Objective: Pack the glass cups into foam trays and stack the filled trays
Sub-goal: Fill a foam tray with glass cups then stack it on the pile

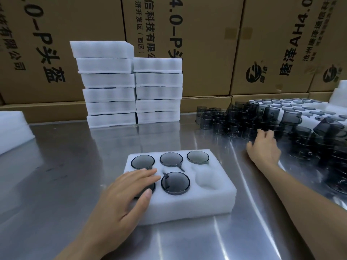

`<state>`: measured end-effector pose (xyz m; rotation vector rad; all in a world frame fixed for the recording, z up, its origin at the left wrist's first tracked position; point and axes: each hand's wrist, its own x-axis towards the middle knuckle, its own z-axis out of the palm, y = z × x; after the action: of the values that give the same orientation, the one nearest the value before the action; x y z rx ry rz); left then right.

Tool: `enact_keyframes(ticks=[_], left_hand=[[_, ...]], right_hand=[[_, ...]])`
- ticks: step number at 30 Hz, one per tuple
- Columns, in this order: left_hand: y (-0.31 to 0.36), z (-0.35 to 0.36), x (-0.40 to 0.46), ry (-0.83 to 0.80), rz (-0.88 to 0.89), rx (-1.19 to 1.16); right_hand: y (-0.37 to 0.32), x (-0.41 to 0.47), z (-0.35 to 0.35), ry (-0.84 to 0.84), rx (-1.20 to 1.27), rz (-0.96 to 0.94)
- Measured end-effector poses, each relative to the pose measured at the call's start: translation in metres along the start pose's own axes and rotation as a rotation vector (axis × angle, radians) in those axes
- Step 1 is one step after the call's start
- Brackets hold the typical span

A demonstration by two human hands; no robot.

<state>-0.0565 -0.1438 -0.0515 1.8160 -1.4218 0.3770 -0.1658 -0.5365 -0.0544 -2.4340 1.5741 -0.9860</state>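
A white foam tray (187, 207) with six wells lies on the steel table in front of me. Smoky grey glass cups sit in its three back wells and in the front middle well (175, 183). My left hand (129, 192) rests flat over the front left well, covering a dark cup there. The front right well (206, 178) holds nothing. My right hand (264, 147) reaches right, fingers curled at the edge of a pile of loose grey cups (242, 121); whether it grips one is hidden.
Two stacks of foam trays (110, 87) (158, 91) stand at the back centre before a wall of cardboard boxes (206, 44). A foam piece (11, 128) lies far left. A large foam sheet with cups (293, 106) and more stacked cups (330, 139) fill the right.
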Motion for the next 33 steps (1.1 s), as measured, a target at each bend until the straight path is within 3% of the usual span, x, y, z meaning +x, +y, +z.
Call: enact_keyframes(ticks=[5,10,14,19,23,33], left_hand=[[0.002,-0.001,0.0,-0.003,-0.01,0.006],[0.004,-0.001,0.001,-0.004,-0.007,0.004],[0.003,-0.001,0.0,-0.012,-0.021,-0.007],[0.003,-0.003,-0.001,-0.016,-0.044,-0.009],[0.002,-0.006,-0.001,-0.008,-0.063,-0.006],[0.001,-0.006,-0.001,-0.007,-0.075,0.002]], right_hand=[[0.005,-0.009,-0.007,0.057,0.008,0.01],[0.004,-0.037,-0.022,0.058,0.045,-0.095],[-0.011,-0.067,-0.044,0.074,0.382,-0.186],[-0.051,-0.116,-0.083,0.135,0.72,-0.546],[-0.058,-0.146,-0.097,0.121,0.568,-0.804],[-0.056,-0.163,-0.106,0.074,0.346,-0.922]])
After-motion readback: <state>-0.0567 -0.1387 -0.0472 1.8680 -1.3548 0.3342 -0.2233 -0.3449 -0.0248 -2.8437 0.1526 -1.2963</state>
